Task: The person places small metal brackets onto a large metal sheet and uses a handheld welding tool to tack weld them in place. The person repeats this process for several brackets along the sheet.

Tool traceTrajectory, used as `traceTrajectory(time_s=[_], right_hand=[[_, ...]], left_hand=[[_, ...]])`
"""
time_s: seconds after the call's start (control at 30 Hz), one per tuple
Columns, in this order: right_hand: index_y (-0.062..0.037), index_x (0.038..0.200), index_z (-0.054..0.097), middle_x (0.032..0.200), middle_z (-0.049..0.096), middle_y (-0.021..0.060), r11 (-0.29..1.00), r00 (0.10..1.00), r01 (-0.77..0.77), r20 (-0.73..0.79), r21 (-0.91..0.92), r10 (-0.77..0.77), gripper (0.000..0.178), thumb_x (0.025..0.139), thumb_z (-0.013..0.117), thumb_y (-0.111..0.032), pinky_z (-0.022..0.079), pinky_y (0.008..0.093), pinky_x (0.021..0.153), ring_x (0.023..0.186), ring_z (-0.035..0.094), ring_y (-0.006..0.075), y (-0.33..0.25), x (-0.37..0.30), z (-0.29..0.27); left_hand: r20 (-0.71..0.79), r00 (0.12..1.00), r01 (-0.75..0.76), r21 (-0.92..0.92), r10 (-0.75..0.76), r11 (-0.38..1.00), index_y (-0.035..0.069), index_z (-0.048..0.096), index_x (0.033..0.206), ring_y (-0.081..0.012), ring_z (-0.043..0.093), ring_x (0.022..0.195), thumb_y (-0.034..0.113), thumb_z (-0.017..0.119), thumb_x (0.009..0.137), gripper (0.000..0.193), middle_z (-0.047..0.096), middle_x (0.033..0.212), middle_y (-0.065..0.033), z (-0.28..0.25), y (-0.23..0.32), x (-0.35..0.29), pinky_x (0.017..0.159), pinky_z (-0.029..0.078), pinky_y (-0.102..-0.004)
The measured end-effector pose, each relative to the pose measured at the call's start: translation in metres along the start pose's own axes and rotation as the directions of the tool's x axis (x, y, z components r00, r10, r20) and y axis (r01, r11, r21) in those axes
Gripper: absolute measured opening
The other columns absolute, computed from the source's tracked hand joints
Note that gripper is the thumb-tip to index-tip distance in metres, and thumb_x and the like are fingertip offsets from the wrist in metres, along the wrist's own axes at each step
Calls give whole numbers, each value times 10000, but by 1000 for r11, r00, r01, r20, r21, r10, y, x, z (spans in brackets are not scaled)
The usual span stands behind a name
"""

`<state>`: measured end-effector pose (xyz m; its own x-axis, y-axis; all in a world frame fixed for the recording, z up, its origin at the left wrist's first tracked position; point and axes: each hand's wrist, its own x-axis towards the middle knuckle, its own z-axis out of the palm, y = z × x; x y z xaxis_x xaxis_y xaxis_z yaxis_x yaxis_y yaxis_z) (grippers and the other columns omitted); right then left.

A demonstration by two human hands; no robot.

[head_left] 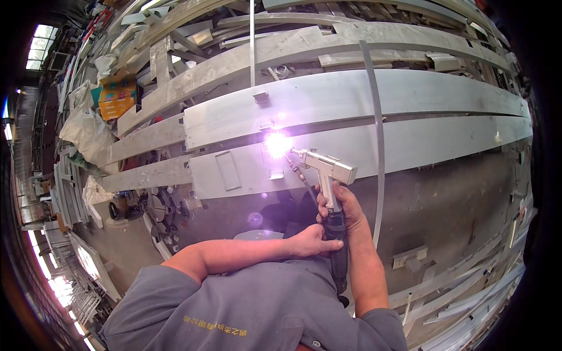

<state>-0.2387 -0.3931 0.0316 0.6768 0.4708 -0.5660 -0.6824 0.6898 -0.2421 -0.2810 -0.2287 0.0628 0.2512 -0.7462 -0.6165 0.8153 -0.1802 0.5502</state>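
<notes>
My right hand (348, 206) is closed round the grip of a silver handheld welding gun (333, 168). Lower down, my left hand (316, 240) wraps the black sleeved cable (337, 225) hanging from that grip. The nozzle points left, and a bright white-violet flare at its tip hides the spot it touches. Beneath the flare lie two long pale metal panels, the nearer panel (304, 171) and the farther panel (316, 106), with a narrow gap between them. A thin hose with fittings (297, 169) runs beside the nozzle. Small metal brackets (261, 98) stand on the panels near the flare.
A narrow metal bar (375, 117) crosses both panels to the right of the gun. Long beams (281, 52) and scrap metal pile up beyond. White plastic sacks (88, 131) lie at left. More metal lengths (462, 304) lie at lower right.
</notes>
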Motion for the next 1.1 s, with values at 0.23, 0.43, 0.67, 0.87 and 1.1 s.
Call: traceTrajectory(time_s=[0.23,0.43,0.67,0.87,1.1], right_hand=[[54,1305,538,803,654,116,996,996,83,43,13,-83,569,992,639,-410,604,378,575,590,664,192,9,-11,0],[70,1313,519,782,641,129,993,995,96,-18,-63,-97,660,962,663,-470,607,386,554,574,655,194,1,-9,9],[58,1288,539,782,657,123,994,996,72,-52,-76,-76,641,954,676,-471,602,386,547,565,660,194,1,-4,14],[55,1277,538,782,648,119,995,997,68,-41,-70,-71,637,954,672,-478,599,398,553,570,662,201,4,-1,9],[47,1228,537,776,637,119,997,998,51,-32,-53,-52,615,949,675,-483,601,408,554,575,662,210,2,2,8]], left_hand=[[29,991,114,295,-129,949,-38,668,924,-100,593,795,361,714,974,405,645,823,-13,0,17,-9,709,504,-288],[24,998,50,140,-54,989,-34,659,986,-96,584,843,322,722,973,362,645,884,-9,0,12,-6,735,503,-291],[30,1000,8,32,-9,999,-14,645,1008,-87,569,832,296,712,982,319,636,898,1,-2,9,-7,718,490,-284],[50,999,6,75,-10,997,-11,639,998,-86,566,815,295,709,986,314,629,879,5,-11,-12,3,714,492,-284],[49,998,38,52,-40,998,-15,664,1003,-96,602,833,316,713,982,335,655,871,-3,-9,5,-3,739,512,-279]])
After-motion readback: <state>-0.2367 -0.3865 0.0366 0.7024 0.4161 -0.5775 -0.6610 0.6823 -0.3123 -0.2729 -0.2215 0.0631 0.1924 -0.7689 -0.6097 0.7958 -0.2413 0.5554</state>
